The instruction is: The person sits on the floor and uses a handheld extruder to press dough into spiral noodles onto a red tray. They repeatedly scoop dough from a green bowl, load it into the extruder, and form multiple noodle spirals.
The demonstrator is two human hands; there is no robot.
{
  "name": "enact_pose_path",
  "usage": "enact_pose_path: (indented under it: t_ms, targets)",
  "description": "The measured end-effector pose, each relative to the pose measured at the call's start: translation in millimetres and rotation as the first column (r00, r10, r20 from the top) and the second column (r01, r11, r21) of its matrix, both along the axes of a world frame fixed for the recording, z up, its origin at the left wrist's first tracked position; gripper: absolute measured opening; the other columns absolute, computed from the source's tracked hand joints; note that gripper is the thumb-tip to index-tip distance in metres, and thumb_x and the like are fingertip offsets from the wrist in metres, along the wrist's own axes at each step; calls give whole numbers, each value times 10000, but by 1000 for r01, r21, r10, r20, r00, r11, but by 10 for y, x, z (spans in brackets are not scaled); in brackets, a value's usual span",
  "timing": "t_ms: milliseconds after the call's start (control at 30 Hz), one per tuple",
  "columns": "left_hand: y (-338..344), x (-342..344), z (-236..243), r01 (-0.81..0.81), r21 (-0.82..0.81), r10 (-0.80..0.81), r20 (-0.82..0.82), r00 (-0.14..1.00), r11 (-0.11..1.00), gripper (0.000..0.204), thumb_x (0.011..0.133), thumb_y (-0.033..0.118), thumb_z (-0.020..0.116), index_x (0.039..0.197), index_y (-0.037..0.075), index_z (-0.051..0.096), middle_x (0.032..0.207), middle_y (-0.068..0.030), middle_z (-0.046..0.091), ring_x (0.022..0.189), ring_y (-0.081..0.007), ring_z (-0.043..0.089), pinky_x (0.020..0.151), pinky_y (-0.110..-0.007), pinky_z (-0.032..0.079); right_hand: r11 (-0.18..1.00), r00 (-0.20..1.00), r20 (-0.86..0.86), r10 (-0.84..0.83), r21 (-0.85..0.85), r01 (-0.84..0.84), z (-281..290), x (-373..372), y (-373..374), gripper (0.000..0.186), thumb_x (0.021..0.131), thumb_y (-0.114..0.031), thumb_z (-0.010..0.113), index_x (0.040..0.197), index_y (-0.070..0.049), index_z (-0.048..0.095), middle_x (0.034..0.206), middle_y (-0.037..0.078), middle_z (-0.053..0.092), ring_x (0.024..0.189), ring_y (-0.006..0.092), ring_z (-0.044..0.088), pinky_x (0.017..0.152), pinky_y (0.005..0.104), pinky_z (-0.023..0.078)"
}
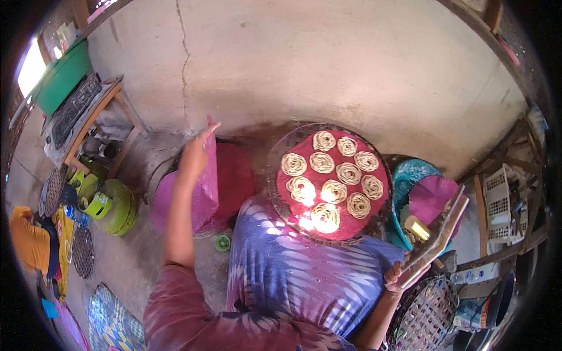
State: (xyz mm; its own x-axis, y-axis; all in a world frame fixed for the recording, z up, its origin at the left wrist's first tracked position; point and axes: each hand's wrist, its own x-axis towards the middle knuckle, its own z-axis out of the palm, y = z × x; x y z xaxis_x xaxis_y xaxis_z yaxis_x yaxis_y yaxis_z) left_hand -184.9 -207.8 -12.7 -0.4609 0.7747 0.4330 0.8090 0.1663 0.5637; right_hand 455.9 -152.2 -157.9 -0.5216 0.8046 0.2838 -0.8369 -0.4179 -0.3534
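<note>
My left hand [199,149] grips the raised edge of a pink sheet [175,207] lying over a dark red round layer [237,175]. My right hand [398,275] is wrapped round the lower end of a long wooden board [433,234], which stands tilted at the right. Before me a round woven tray [275,193] carries a red sheet [298,137] with several pale noodle nests [348,173]. A teal basin [401,187] beside it holds a pink sheet [433,196] and a yellow cylinder [417,228].
A wooden table [93,131] with a green tub [61,79] stands at left, near green gas cylinders [117,207]. A small green ring [222,243] lies on the floor. At right are a wooden rack [479,216], white crate [500,205] and woven basket [424,313]. The wall [293,58] backs the tray.
</note>
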Motion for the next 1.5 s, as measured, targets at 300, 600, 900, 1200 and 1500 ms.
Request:
enact_pose_path:
  t_ms: [300,600,900,1200,1500]
  targets:
    - [689,1588,2195,509,43,-479,-278,833,860,422,836,115,664,1253,112,602,1273,-192,582,1188,-296,567,999,-347,425,992,996,46,-72,-102,77,126,-76,-33,1028,785,-871,229,1360,-40,416,677,207,548,449,260,453,422,377,395]
    - [1254,2249,2028,510,607,-557,-130,820,609,527,882,118,621,1369,6,453,1437,-203,424,1346,-285,401,1113,-345,297,993,1000,-14,-26,-118,24,173,-69,-84,1044,750,-900,225,1342,-71,454,694,171,530,495,249,467,468,379,411]
    - [738,2441,224,227,520,-458,375,806,824,787,852,73,661,1487,-6,201,1569,-194,151,1450,-255,171,1169,-360,154,981,999,-6,-48,-189,46,217,-85,-82,1025,750,-898,232,1309,-77,484,658,151,517,489,245,466,456,384,405]
    - [414,2701,-608,91,331,-203,322,925,939,852,802,17,649,1503,30,163,1535,-270,165,1435,-371,178,1167,-419,183,986,998,20,-62,-152,65,235,-101,-80,1027,761,-888,239,1333,-63,457,672,157,541,507,253,503,473,389,426]
    - [105,2735,-546,126,231,-194,300,934,965,872,752,-46,653,1502,121,241,1570,-189,94,1436,-356,180,1126,-412,272,983,998,6,-60,-173,61,229,-100,-86,1018,772,-877,246,1329,-52,459,681,172,552,514,262,517,485,406,444]
